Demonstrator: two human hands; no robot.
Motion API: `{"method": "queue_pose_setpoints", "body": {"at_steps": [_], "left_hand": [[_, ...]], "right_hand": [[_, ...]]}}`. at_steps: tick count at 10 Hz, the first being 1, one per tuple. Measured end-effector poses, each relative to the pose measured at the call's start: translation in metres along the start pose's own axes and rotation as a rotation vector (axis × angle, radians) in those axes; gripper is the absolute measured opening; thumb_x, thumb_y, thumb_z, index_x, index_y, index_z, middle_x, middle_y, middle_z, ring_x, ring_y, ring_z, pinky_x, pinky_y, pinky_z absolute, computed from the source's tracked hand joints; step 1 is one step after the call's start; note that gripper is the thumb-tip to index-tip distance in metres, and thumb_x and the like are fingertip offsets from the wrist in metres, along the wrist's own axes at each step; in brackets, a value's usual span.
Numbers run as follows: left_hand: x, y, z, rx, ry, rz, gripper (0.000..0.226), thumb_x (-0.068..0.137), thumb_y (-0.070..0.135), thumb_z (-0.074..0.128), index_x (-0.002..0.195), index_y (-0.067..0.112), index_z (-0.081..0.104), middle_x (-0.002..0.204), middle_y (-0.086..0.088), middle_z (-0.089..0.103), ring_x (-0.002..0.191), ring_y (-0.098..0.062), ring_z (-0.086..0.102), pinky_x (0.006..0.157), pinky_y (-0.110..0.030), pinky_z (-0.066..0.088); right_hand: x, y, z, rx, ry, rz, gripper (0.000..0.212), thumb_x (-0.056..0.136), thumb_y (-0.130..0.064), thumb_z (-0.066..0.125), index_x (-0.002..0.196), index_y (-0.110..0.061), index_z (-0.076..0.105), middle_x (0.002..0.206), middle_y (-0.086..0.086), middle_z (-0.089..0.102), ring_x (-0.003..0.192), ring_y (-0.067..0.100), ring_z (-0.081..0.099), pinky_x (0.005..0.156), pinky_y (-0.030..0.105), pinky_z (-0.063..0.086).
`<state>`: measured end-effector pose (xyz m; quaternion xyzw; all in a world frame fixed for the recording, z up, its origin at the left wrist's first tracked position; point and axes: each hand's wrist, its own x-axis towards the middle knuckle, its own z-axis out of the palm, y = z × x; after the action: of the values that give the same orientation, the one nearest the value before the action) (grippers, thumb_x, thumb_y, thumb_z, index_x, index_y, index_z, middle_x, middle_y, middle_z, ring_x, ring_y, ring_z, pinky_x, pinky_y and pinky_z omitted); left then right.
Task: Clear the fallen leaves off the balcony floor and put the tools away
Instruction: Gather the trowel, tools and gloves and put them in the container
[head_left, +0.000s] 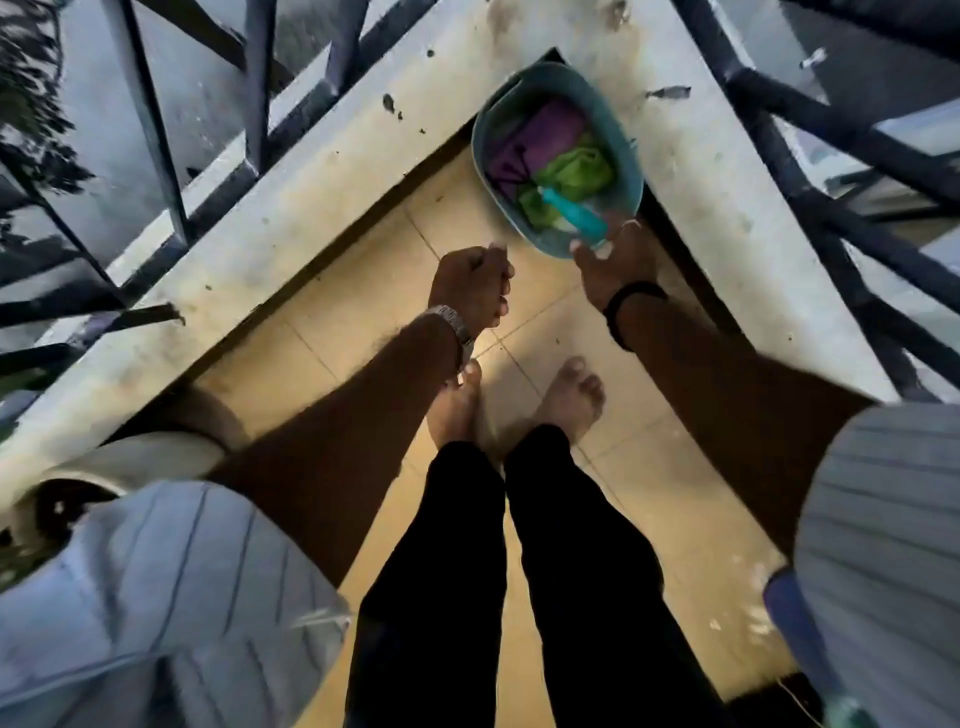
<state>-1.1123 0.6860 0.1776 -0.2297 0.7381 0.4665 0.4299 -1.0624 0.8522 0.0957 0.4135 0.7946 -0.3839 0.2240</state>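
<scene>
A person stands barefoot on the cream tiled balcony floor (332, 332), looking straight down past black trouser legs (571, 571) and two bare feet (571, 397) at the corner where two pale concrete ledges (291, 208) meet under a dark metal railing (156, 119). The teal oval plastic basket (631, 171) sits in that corner, ahead of and slightly to the right of both hands, and it appears tilted, its far rim against the ledge. Inside it lie a purple folded cloth (535, 140), a bright green crumpled cloth (576, 176) and a small turquoise bottle (576, 212) lying on its side near the near rim. The right hand (615, 262), with a black band (626, 304) on its wrist, reaches to the basket's near edge; its fingers curl onto the rim there, gripping it. The left hand (472, 286), with a silver metal watch (452, 322) on its wrist, hangs just left of the basket and apart from it, curled into a loose fist; whether anything is inside that fist cannot be told. Both arms come out of light blue striped short sleeves (171, 587). A round white pot (135, 457) stands at the lower left beside the ledge, partly hidden by the left sleeve. A few dark specks and scraps lie on the ledge tops, too small to identify.
</scene>
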Motion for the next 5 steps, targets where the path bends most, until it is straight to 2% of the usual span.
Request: {"method": "queue_pose_setpoints", "body": {"at_steps": [1, 2, 3, 4, 5], "left_hand": [[-0.030, -0.046, 0.006, 0.026, 0.025, -0.084, 0.042, 0.104, 0.033, 0.048, 0.065, 0.018, 0.059, 0.059, -0.002, 0.057, 0.046, -0.014, 0.051, 0.048, -0.021, 0.041], [-0.042, -0.119, 0.009, 0.125, -0.040, -0.113, 0.034, 0.095, 0.053, 0.045, 0.080, 0.030, 0.063, 0.090, -0.006, 0.070, 0.081, -0.022, 0.067, 0.079, -0.038, 0.057], [-0.055, -0.186, 0.014, 0.217, 0.001, -0.122, 0.050, 0.087, 0.083, 0.032, 0.114, 0.051, 0.059, 0.132, -0.002, 0.060, 0.123, -0.026, 0.057, 0.107, -0.049, 0.045], [-0.154, -0.091, 0.022, -0.030, -0.032, -0.305, 0.030, 0.104, 0.051, 0.041, 0.095, 0.033, 0.063, 0.099, 0.000, 0.064, 0.094, -0.016, 0.061, 0.091, -0.028, 0.047], [-0.156, -0.086, 0.029, 0.093, 0.037, -0.280, 0.021, 0.100, 0.054, 0.048, 0.093, 0.036, 0.056, 0.096, 0.013, 0.071, 0.094, -0.002, 0.066, 0.086, -0.012, 0.046]], "right_hand": [[-0.103, -0.004, 0.001, 0.000, -0.025, -0.249, 0.037, 0.092, -0.022, 0.058, 0.125, -0.006, 0.061, 0.128, 0.014, 0.061, 0.120, 0.030, 0.056, 0.104, 0.035, 0.039], [-0.177, -0.001, -0.007, -0.137, -0.184, -0.474, 0.040, 0.089, -0.019, 0.055, 0.128, -0.012, 0.063, 0.130, 0.010, 0.062, 0.121, 0.027, 0.056, 0.109, 0.037, 0.040], [-0.235, 0.010, -0.019, -0.118, -0.216, -0.517, 0.046, 0.089, -0.019, 0.043, 0.130, -0.012, 0.061, 0.129, 0.009, 0.062, 0.118, 0.025, 0.056, 0.104, 0.040, 0.045], [-0.281, 0.018, -0.024, -0.070, -0.174, -0.446, 0.053, 0.088, -0.026, 0.038, 0.135, -0.009, 0.057, 0.132, 0.008, 0.060, 0.121, 0.026, 0.055, 0.102, 0.040, 0.045], [-0.306, 0.028, -0.030, 0.079, -0.071, -0.355, 0.057, 0.090, -0.028, 0.034, 0.139, -0.005, 0.052, 0.139, 0.012, 0.056, 0.131, 0.026, 0.050, 0.110, 0.039, 0.039]]}}
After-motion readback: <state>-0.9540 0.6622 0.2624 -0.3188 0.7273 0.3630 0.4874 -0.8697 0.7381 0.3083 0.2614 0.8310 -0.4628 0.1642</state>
